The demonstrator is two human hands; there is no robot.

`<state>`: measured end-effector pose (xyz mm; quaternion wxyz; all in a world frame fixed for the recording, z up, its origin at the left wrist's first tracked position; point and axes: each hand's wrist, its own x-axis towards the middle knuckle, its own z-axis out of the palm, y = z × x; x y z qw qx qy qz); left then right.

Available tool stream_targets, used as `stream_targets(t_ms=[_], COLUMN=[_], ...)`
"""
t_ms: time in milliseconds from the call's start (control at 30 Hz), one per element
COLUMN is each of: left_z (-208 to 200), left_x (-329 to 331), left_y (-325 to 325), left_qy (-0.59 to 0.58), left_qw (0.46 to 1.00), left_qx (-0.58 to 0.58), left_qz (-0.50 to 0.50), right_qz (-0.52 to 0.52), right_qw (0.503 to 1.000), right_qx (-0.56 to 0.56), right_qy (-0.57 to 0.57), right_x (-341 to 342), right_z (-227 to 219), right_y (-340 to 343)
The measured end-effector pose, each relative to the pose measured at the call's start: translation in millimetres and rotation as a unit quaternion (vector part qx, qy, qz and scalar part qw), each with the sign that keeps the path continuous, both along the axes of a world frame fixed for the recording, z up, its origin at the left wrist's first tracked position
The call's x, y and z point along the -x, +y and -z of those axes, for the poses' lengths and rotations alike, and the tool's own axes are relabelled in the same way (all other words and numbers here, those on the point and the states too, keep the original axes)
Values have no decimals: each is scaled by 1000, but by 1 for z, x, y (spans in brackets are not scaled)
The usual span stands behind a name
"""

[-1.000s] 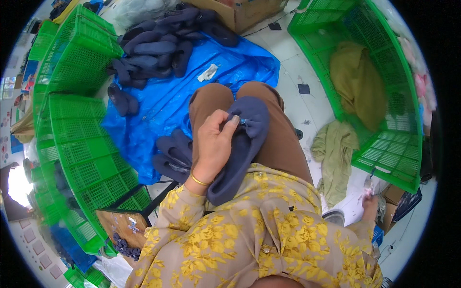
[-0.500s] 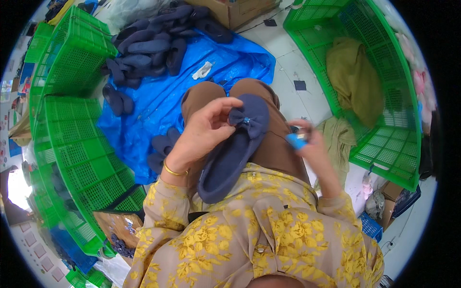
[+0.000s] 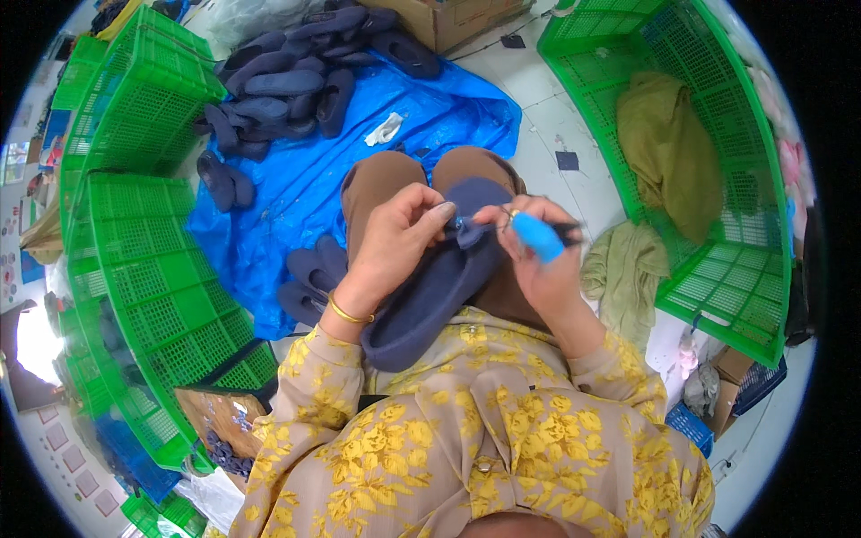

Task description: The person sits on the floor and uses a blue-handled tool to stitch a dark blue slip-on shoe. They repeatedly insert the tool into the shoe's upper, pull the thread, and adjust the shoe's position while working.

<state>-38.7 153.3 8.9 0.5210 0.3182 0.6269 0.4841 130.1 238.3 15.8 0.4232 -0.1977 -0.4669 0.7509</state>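
Note:
A navy slipper (image 3: 429,300) lies across my lap, its toe pointing away from me and its heel against my patterned top. A bow with a small shiny blue piece sits on its upper; my hands partly cover it. My left hand (image 3: 404,229), with a gold bangle at the wrist, pinches the slipper by the bow. From the other side, my right hand (image 3: 547,260) has its thumb and forefinger closed beside the bow. What they pinch is too small to tell. A blue cover wraps one right finger, and a blurred dark thing shows past the knuckles.
A heap of navy slippers (image 3: 287,85) lies on a blue tarp (image 3: 260,229), with more slippers (image 3: 314,273) near my left knee. Green crates (image 3: 148,269) stand at left. The right green crate (image 3: 753,327) holds olive cloth (image 3: 668,152). A cardboard box (image 3: 448,20) stands far off.
My right hand has moved left from beside my thigh to the bow, its fingers now closed there. My left hand still holds the slipper, having shifted slightly over the bow.

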Motion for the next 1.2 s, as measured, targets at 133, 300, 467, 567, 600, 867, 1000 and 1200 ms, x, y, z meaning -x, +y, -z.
stream_targets(t_ms=[133,300,467,567,600,867,1000,1200], left_z=[5,6,-4,-13,-16,4,5,9], left_x=[-6,-5,4,0,-2,-6,-6,-7], left_y=[-2,-10,-19,-10,-6,21,20,18], left_qy=[15,60,17,81,117,445,468,469], left_qw=[1000,993,991,987,982,894,880,879], left_qx=[2,-33,8,60,81,-48,-78,-81], left_qz=[-26,-100,-131,-124,-127,-15,-27,-26], right_qz=[-92,-132,-163,-158,-153,-113,-107,-73], right_qw=[944,931,916,913,914,936,916,916], right_qx=[293,330,349,365,369,332,383,389], right_qy=[119,88,110,90,78,11,58,72], right_x=[14,4,4,3,2,2,-5,-10], right_z=[-5,1,10,21,23,10,7,7], right_y=[8,8,3,2,2,-3,-2,2])
